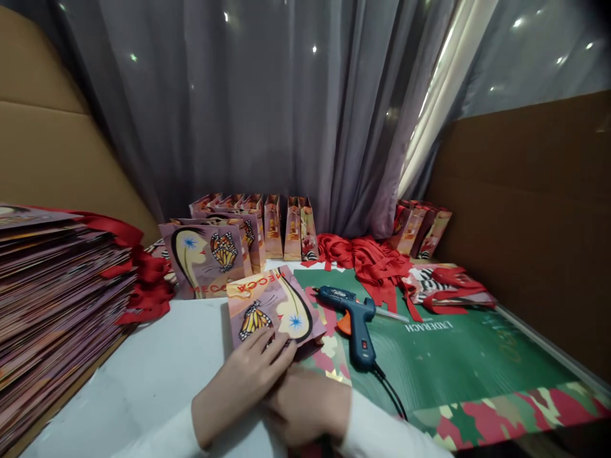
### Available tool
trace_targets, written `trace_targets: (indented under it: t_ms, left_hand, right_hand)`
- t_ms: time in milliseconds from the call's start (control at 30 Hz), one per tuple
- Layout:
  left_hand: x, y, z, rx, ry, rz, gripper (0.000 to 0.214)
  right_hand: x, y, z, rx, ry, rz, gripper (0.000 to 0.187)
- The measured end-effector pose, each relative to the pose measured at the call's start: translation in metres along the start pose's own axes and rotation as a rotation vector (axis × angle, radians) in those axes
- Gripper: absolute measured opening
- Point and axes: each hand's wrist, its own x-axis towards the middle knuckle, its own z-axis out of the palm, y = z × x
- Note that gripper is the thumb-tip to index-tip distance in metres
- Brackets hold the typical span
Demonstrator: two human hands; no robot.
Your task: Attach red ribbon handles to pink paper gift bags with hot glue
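A paper gift bag (267, 305), printed with a butterfly and a stylised face with a blue eye, lies tilted on the table, its red lettering upside down to me. My left hand (251, 366) rests on its near part, fingers stretched out over the print. Close beside it, my right hand (308, 401) is at the bag's near edge, partly beneath the left. Its fingers are hidden, so I cannot tell whether it grips the bag. Just right of the bag lies a blue glue gun (356, 318) with an orange trigger, nozzle pointing left.
Several similar standing bags (210, 254) line the back. A tall stack of flat bags (57, 318) fills the left. Red ribbons (377, 264) lie behind the glue gun, near a ribboned flat bag (443, 286). A green printed sheet (443, 362) covers the right. Cardboard panels (534, 210) flank the table.
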Motion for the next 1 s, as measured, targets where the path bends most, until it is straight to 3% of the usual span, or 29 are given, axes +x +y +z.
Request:
trace_targets:
  t_ms: [67,100,200,267,433,700,833,933,1000]
  left_hand:
    - [-0.009,-0.003,0.005,-0.02,0.043,0.021,0.026]
    - [-0.013,-0.004,0.006,-0.037,0.065,0.03,0.025]
    - [-0.024,0.002,0.008,-0.099,0.121,0.051,0.021]
    - [-0.028,0.008,0.008,-0.143,0.151,0.052,0.02]
    - [-0.032,0.01,0.016,-0.127,0.14,0.047,0.024]
    - [-0.024,-0.011,0.046,-0.027,0.087,-0.106,0.042]
    - [-0.028,-0.006,0.045,-0.03,0.07,-0.036,0.043]
    - [-0.033,-0.002,0.049,0.005,0.02,-0.025,0.047]
    - [-0.035,-0.001,0.054,0.06,-0.013,-0.095,0.049]
  right_hand:
    - [-0.029,0.012,-0.003,0.211,0.006,0.046,0.02]
    - [-0.044,0.018,-0.003,0.284,0.095,0.149,0.024]
    - [-0.076,0.038,0.012,0.177,0.552,0.62,0.026]
    - [-0.082,0.047,0.032,0.03,0.716,0.809,0.041]
    - [-0.068,0.051,0.076,-0.142,0.777,0.975,0.059]
    - [-0.063,0.041,0.092,-0.108,0.791,1.092,0.063]
    - [-0.073,0.042,0.08,-0.11,0.796,1.01,0.053]
    - [-0.094,0.06,0.042,-0.033,0.744,0.909,0.033]
    - [-0.111,0.088,0.006,-0.041,0.717,0.923,0.032]
